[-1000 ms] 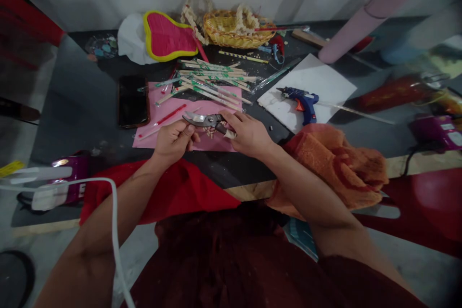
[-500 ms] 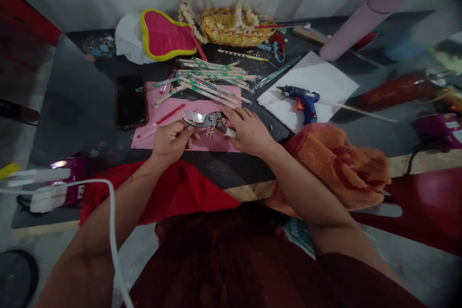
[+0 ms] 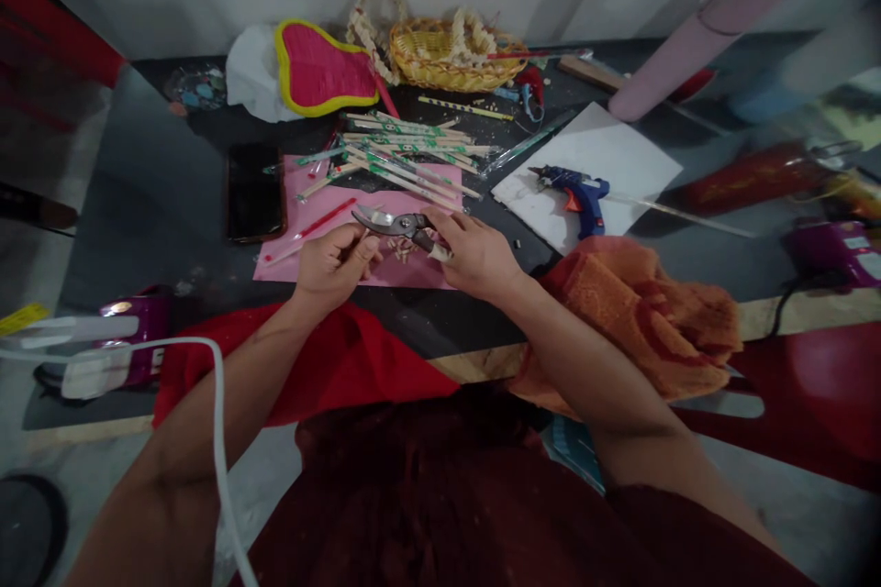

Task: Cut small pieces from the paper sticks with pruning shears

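Observation:
My right hand point(image 3: 482, 259) is wrapped round the handles of a pair of pruning shears point(image 3: 406, 225), whose blades point left. Close by the blade tips, my left hand point(image 3: 336, 264) is closed in a pinch; whatever sits between its fingers is too small and hidden to name. Short cut bits of wood point(image 3: 401, 248) lie under the shears on a pink sheet point(image 3: 295, 243). Beyond the hands is a loose pile of wooden chopsticks point(image 3: 406, 147), several in clear wrappers with green print. A red stick point(image 3: 327, 218) rests on the sheet, left of the blades.
A phone point(image 3: 255, 193) lies at left. To the right, a blue glue gun point(image 3: 578, 193) sits on a white board point(image 3: 640, 156), with an orange cloth point(image 3: 626, 312) nearer me. At the back are a wicker basket point(image 3: 440, 73), a pink-and-yellow shape point(image 3: 327, 69) and a pink bottle point(image 3: 688, 46).
The shears' blades stand a little farther apart, and my left hand's fingers have shifted slightly by the blade tips. The whole view has moved a little. The things on the table stay put.

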{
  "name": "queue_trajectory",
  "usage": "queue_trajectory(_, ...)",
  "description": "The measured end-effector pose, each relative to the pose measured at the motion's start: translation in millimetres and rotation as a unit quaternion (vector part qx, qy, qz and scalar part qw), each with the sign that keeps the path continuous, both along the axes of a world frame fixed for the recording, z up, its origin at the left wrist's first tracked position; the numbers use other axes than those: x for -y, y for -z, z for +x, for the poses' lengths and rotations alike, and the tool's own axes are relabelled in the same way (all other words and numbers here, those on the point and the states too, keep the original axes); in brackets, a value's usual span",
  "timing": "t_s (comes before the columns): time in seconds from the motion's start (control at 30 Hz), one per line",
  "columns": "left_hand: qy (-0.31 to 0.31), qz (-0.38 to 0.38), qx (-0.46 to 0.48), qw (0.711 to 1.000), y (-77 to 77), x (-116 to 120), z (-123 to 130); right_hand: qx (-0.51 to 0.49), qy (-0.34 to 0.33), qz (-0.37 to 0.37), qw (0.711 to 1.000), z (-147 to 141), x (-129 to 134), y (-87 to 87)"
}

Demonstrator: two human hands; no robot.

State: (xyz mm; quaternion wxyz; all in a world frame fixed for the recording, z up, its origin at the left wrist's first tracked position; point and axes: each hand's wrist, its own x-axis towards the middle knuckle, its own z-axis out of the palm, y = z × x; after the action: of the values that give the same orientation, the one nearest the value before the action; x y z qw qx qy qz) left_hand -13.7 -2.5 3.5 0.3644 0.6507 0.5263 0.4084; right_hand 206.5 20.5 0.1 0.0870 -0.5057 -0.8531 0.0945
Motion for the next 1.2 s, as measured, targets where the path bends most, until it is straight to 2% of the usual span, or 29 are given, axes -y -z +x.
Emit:
queue_trajectory(0.1, -0.008, 0.001, -0.003, 1.000, 2.0, -1.3, 0.0, -0.003, -0.012, 0.002, 1.000, 2.1, -3.1, 1.0)
queue_trajectory(0.3, 0.032, -0.014, 0.001, 0.999, 7.9, -2.3, -4.0, -0.013, -0.043, -0.004, 0.999, 7.5, -7.4, 0.2)
queue_trajectory(0.5, 0.016, -0.025, 0.008, 1.000, 3.5, -1.1, -1.9, -0.027, -0.040, -0.005, 0.999, 7.0, -6.5, 2.7)
queue_trajectory(0.77, 0.005, -0.031, 0.023, 0.999, 3.9, 0.9, -2.4, -0.001, -0.015, 0.000, 1.000, 0.5, 1.3, -3.7)
queue_trajectory(0.97, -0.004, -0.010, -0.006, 1.000, 3.8, -0.5, -0.6, -0.012, -0.013, -0.001, 1.000, 1.9, -2.4, -0.5)
queue_trajectory(1.2, 0.045, -0.038, -0.006, 0.998, 9.3, -2.3, -3.5, -0.008, -0.038, -0.002, 0.999, 7.3, -7.1, 0.7)
